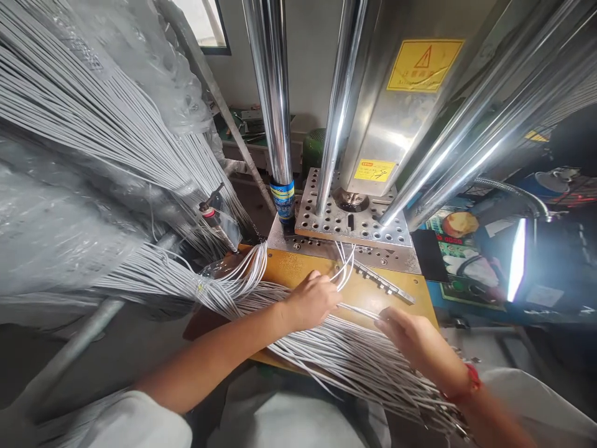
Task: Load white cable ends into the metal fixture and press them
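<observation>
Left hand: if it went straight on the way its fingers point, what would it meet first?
Probably the slotted metal bar on the yellow board. The left hand points right and slightly away, pinching a few white wires; depth is unclear, so it might pass above the bar.

A yellow work plate (293, 266) is set just in front of a perforated steel plate (354, 227). A thick bundle of white wires (345, 354) is laid across it, spread slantwise in front of the perforated plate. A narrow metal strip (383, 284) is laid at an angle on the yellow surface, just in front of the perforated plate's right half, where a few wire ends are curled upward.
</observation>
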Demonstrator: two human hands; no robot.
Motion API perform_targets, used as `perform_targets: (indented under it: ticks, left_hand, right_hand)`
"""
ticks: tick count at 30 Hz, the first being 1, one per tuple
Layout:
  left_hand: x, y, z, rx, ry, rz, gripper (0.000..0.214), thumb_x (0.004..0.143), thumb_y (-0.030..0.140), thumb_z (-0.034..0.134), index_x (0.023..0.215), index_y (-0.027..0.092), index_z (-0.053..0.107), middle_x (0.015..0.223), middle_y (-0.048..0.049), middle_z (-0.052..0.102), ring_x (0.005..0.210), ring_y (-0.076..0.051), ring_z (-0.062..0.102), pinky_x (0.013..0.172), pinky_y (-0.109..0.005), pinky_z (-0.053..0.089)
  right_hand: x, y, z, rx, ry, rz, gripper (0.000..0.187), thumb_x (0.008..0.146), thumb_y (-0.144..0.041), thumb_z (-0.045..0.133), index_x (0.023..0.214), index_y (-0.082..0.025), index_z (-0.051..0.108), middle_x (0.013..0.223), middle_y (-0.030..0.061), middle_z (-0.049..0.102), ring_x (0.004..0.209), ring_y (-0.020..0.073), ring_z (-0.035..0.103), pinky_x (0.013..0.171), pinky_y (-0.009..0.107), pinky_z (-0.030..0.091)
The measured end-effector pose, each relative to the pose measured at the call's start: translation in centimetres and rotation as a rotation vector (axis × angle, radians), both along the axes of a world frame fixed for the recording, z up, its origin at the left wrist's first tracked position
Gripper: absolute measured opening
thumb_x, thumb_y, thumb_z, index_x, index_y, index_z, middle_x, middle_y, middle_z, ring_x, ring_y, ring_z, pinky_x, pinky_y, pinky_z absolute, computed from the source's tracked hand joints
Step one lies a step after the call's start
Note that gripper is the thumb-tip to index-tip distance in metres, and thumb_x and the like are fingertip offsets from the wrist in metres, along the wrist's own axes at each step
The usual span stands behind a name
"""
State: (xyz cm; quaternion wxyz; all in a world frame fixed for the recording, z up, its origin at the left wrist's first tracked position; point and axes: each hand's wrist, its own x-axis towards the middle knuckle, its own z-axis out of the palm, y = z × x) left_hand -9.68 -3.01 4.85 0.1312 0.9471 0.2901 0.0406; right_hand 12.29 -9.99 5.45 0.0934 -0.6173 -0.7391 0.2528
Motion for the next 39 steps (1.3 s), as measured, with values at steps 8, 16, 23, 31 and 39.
perform_targets:
  ticks: [8,16,23,31,39]
  left_hand:
    - [1.4,-1.9,0.4,0.007,-0.036,-0.099,0.013,0.079,0.012,0.035,0.086,0.013,0.046,0.081,-0.007,0.053,0.075,-0.017,0.049,0.068,-0.029,0.037]
    - [-0.2,-4.3,1.5,-1.072,-0.107,-0.023,0.013,0.079,0.03,0.041,0.076,0.017,0.044,0.066,0.0015,0.047,0.056,-0.01,0.046,0.053,-0.023,0.038]
    - [1.7,-7.3,-2.5,-1.94,-0.469,0.399,0.031,0.077,0.05,0.044,0.077,0.021,0.036,0.048,0.0112,0.019,0.034,-0.001,0.01,0.034,-0.014,0.008]
    - [3.2,-6.0,-2.1,-1.932,-0.672,0.464,0.029,0.078,0.047,0.046,0.082,0.019,0.038,0.05,0.0107,0.024,0.036,0.0,0.015,0.038,-0.015,0.01]
    - [2.4,-6.0,-2.4,-1.78,-0.73,0.474,0.022,0.081,0.042,0.041,0.082,0.02,0.037,0.048,0.011,0.02,0.034,-0.001,0.009,0.035,-0.017,0.004]
  right_hand:
    - [0.6,-0.5,1.1,0.07,-0.162,0.07,0.02,0.085,-0.032,0.035,0.075,-0.021,0.049,0.064,-0.0011,0.056,0.058,0.0108,0.049,0.054,0.021,0.034]
    - [0.7,0.8,-0.6,0.263,-0.545,0.121,0.024,0.083,-0.029,0.039,0.068,-0.018,0.054,0.061,0.0027,0.06,0.057,0.0145,0.054,0.052,0.025,0.024]
    - [-3.1,2.0,-2.2,0.308,-0.51,0.366,0.013,0.08,-0.015,0.044,0.075,-0.016,0.056,0.067,0.0046,0.06,0.065,0.0155,0.051,0.063,0.028,0.024]
    - [-2.3,2.0,-1.9,0.268,-0.535,0.302,0.02,0.077,-0.015,0.046,0.094,-0.018,0.055,0.078,0.0053,0.06,0.07,0.0173,0.054,0.062,0.029,0.028]
    - [5.9,0.4,-2.7,-0.05,-0.505,-0.153,0.044,0.071,-0.053,0.049,0.098,-0.02,0.056,0.084,0.0079,0.06,0.077,0.0252,0.056,0.059,0.032,0.038]
